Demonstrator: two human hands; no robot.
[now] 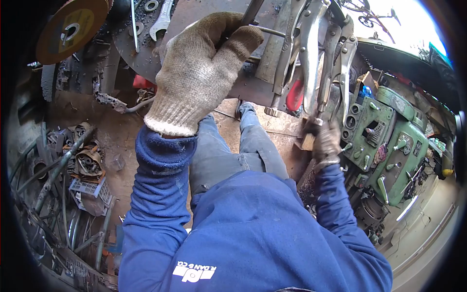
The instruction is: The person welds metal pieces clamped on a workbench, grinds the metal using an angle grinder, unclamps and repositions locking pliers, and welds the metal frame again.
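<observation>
My left hand (pixel 202 73), in a thick knitted work glove, is closed around a dark metal bar (pixel 252 10) above the steel worktable (pixel 248 92). The fingertips curl out of sight behind the bar. Several locking pliers (pixel 309 53) hang side by side over the table's edge, just right of that glove. My right hand (pixel 327 142), also gloved, is smeared by motion below the pliers' adjusting screws, and its fingers cannot be made out. A red-handled object (pixel 295 95) lies between the pliers.
An open-end wrench (pixel 162 20) and a large cutting disc (pixel 72 30) are at the upper left. Scrap metal and a plastic crate (pixel 91 193) stand on the left floor. A green machine (pixel 384 141) with levers stands at the right.
</observation>
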